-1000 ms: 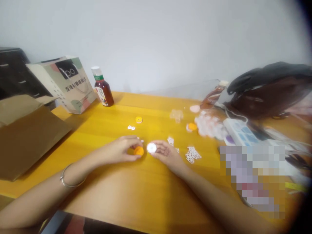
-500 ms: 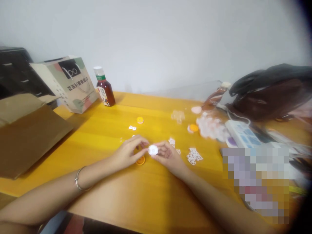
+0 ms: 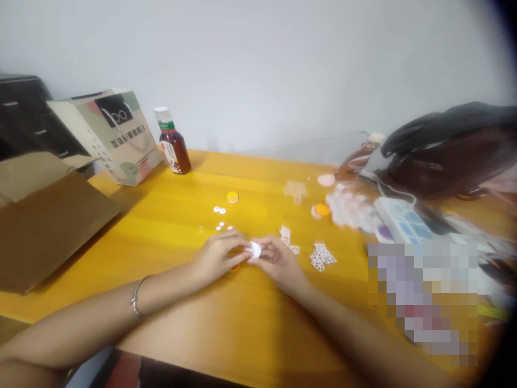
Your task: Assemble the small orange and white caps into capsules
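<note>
White disc (image 3: 256, 249): left hand (image 3: 216, 257) now joins right hand (image 3: 285, 265), both clamped on it. Orange ring (image 3: 235, 267): no longer held, near-left of disc.

Tabletop (image 3: 194, 318) glossy, wood-look; box (image 3: 56, 226) matt cardboard; bracelet (image 3: 135, 296) shiny metal; bottle (image 3: 175, 151) smooth, probably plastic.

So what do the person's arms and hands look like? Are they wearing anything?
The left hand and right hand have no gloves, and no sleeves show on the arms. Round the left wrist is a thin, silvery bangle with a little bump on it. No bangle shows on the right.
</note>
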A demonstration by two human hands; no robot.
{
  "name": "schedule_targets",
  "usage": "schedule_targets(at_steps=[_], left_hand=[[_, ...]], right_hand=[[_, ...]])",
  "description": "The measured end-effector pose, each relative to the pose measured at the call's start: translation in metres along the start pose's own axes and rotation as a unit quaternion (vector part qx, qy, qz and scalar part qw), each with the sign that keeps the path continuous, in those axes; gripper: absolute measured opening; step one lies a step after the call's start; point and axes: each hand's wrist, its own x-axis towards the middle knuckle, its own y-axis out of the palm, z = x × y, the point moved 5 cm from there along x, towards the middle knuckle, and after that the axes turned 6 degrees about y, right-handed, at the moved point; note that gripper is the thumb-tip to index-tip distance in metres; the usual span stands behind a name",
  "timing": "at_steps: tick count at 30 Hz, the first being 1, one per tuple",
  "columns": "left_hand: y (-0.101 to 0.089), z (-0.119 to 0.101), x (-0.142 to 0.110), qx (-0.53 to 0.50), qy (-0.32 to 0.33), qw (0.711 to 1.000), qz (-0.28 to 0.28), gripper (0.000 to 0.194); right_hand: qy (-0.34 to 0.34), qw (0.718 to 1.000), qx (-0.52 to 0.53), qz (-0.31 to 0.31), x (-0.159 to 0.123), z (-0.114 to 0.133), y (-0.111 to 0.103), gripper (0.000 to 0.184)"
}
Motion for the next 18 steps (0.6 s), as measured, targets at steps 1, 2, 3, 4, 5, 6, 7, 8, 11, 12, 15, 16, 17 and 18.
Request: schedule_targets(at_steps=[1, 2, 3, 4, 5, 6, 7, 8, 11, 12, 15, 16, 17, 18], left_hand=[[0.0004, -0.0002, -0.0004, 0.012, -0.001, 1.0, 0.003, 0.016], [0.0009, -0.0003, -0.001, 0.029, -0.003, 1.0, 0.009, 0.016], [0.0015, -0.0006, -0.0016, 0.051, -0.005, 0.999, 0.016, 0.016], [0.0023, -0.001, -0.0023, 0.076, -0.007, 0.997, 0.024, 0.017], [0.003, -0.0017, -0.003, 0.099, -0.006, 0.995, 0.031, 0.017], [0.0035, -0.0025, -0.0035, 0.119, -0.004, 0.992, 0.033, 0.018], [0.0038, -0.0035, -0.0039, 0.135, -0.002, 0.99, 0.032, 0.018], [0.004, -0.0044, -0.0041, 0.146, 0.0, 0.989, 0.029, 0.018], [0.0046, -0.0062, -0.0034, 0.161, -0.008, 0.987, 0.026, 0.017], [0.0046, -0.0065, -0.0029, 0.159, -0.013, 0.987, 0.026, 0.016], [0.0038, -0.007, -0.0013, 0.138, -0.024, 0.99, 0.021, 0.013], [0.0034, -0.0069, -0.001, 0.126, -0.025, 0.992, 0.018, 0.012], [0.0031, -0.0066, -0.0008, 0.113, -0.026, 0.993, 0.014, 0.012], [0.0029, -0.0062, -0.0008, 0.1, -0.026, 0.995, 0.011, 0.011]], right_hand=[[-0.001, 1.0, -0.002, 0.0, -0.0006, -0.0011, 0.0006, 0.03], [-0.002, 1.0, -0.006, 0.002, -0.0011, -0.002, 0.0012, 0.029], [-0.004, 1.0, -0.011, 0.004, -0.0014, -0.0025, 0.0018, 0.028], [-0.006, 1.0, -0.018, 0.006, -0.0017, -0.0028, 0.0022, 0.026], [-0.007, 1.0, -0.025, 0.007, -0.0018, -0.0028, 0.0025, 0.025], [-0.008, 0.999, -0.032, 0.007, -0.002, -0.0027, 0.0026, 0.024], [-0.009, 0.999, -0.038, 0.004, -0.0021, -0.0024, 0.0025, 0.023], [-0.008, 0.999, -0.044, 0.0, -0.0022, -0.0021, 0.0022, 0.023], [-0.011, 0.999, -0.052, -0.009, -0.0028, -0.0013, 0.0015, 0.023], [-0.012, 0.998, -0.052, -0.011, -0.0031, -0.0013, 0.0014, 0.022], [-0.012, 0.999, -0.045, -0.011, -0.0033, -0.0017, 0.0017, 0.021], [-0.011, 0.999, -0.039, -0.012, -0.0031, -0.0016, 0.0018, 0.022], [-0.009, 0.999, -0.031, -0.013, -0.0027, -0.0013, 0.0018, 0.022], [-0.008, 1.0, -0.022, -0.014, -0.0022, -0.0007, 0.0016, 0.023]])
